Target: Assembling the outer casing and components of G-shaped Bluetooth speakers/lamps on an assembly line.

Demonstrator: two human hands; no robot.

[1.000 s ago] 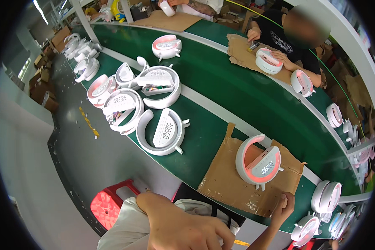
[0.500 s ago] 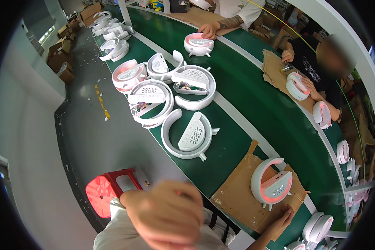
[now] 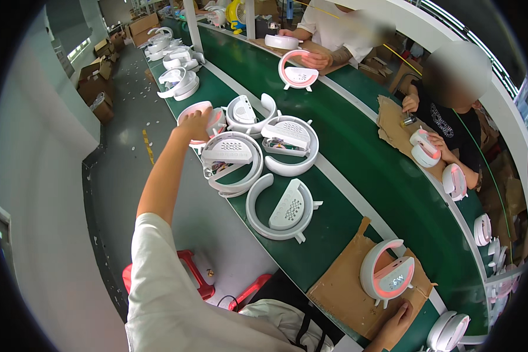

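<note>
At the far left end of a cluster, my left hand (image 3: 196, 121) grips a pink-lit ring lamp clock (image 3: 217, 120), its fingers bent over the white ring. My left arm is stretched out along the bench edge. My right hand (image 3: 398, 321) lies with fingers extended on a brown cardboard sheet (image 3: 337, 287), near a C-shaped lamp clock (image 3: 369, 273). That clock stands upright on small feet, glowing pink with its display lit. Beside my left hand lie white lamp clocks with open bases and wiring showing (image 3: 232, 154). A closed one (image 3: 290, 208) lies nearer me.
Across the green bench (image 3: 358, 158), one person holds a glowing lamp clock (image 3: 299, 75); another holds a tool (image 3: 409, 119) and a lamp. More lamps (image 3: 449, 331) stand at lower right. A red stool (image 3: 196, 276) is on the floor beside me. Cartons (image 3: 94, 88) line the wall.
My left hand has gone from close to my body out to the far-left lamp clock and gripped it. The person opposite has raised a lamp upright. My right hand stays on the cardboard.
</note>
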